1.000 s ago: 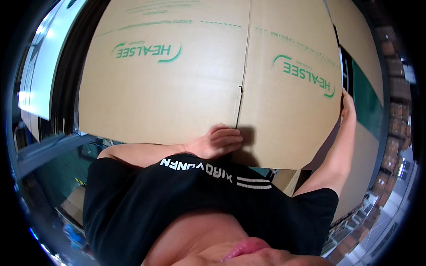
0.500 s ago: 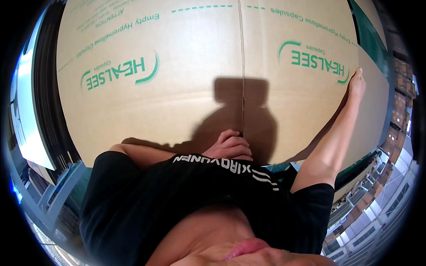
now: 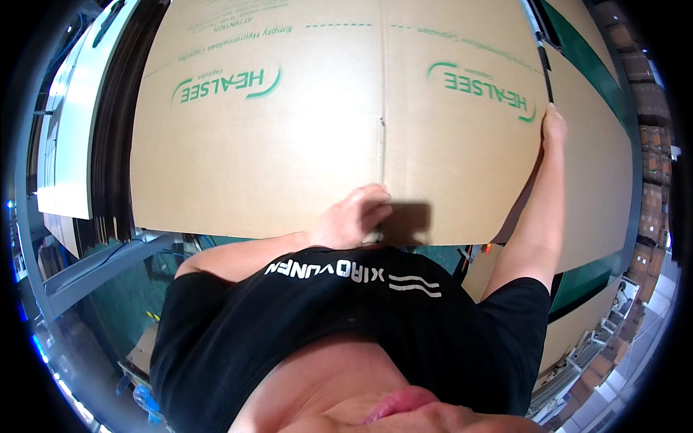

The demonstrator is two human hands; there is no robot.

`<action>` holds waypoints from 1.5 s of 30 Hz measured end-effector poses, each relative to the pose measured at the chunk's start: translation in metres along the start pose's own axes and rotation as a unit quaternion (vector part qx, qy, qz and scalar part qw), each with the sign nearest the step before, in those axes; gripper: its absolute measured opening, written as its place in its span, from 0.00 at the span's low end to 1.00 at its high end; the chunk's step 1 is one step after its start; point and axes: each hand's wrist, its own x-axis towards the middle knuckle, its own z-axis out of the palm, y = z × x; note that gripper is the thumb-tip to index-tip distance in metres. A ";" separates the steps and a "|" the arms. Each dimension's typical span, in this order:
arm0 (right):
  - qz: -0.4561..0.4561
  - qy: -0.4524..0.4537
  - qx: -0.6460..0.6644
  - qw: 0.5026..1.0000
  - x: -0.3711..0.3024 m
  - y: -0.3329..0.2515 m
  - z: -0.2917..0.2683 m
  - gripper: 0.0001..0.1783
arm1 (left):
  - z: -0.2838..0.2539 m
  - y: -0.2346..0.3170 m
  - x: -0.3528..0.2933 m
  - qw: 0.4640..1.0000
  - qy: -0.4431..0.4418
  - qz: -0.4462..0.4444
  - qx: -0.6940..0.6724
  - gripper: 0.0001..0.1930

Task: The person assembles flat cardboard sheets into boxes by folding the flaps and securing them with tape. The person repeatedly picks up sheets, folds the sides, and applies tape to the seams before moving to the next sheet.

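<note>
Shadow (image 3: 410, 221) on your cardboard (image 3: 238, 166) smaller than half a second ago. Cardboard before your chest: tan, green-printed, slit. Left hand (image 3: 352, 216) curled at near edge, right hand (image 3: 554, 127) at right edge; can't tell either grip.

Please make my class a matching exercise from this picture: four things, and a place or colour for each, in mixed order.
Column one
1. left hand
2. right hand
3. T-shirt
4. large cardboard sheet

Column two
A. brown, printed in green
B. at the right-hand edge of the large cardboard sheet
C. mostly black
D. by the near edge of the large cardboard sheet

Right pairs: 1-D, 2-B, 3-C, 4-A
</note>
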 end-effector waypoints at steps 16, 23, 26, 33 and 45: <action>-0.109 0.121 0.201 0.966 0.095 0.291 -0.064 0.20 | 0.023 0.064 -0.001 0.919 -0.125 -0.262 0.266 0.43; -0.143 0.009 -0.382 0.913 0.161 0.476 -0.049 0.29 | 0.028 0.099 0.010 0.817 -0.155 -0.428 0.353 0.38; -0.249 -0.006 -0.368 0.896 0.210 0.473 -0.034 0.28 | 0.058 0.122 0.035 0.787 -0.128 -0.466 0.383 0.30; -0.306 0.025 -0.284 0.908 0.337 0.430 0.009 0.15 | 0.115 0.091 -0.013 0.700 0.101 -0.447 0.548 0.26; -0.276 0.237 -0.031 0.931 0.197 0.455 -0.403 0.23 | 0.419 -0.085 -0.117 0.742 -0.445 -0.500 0.037 0.26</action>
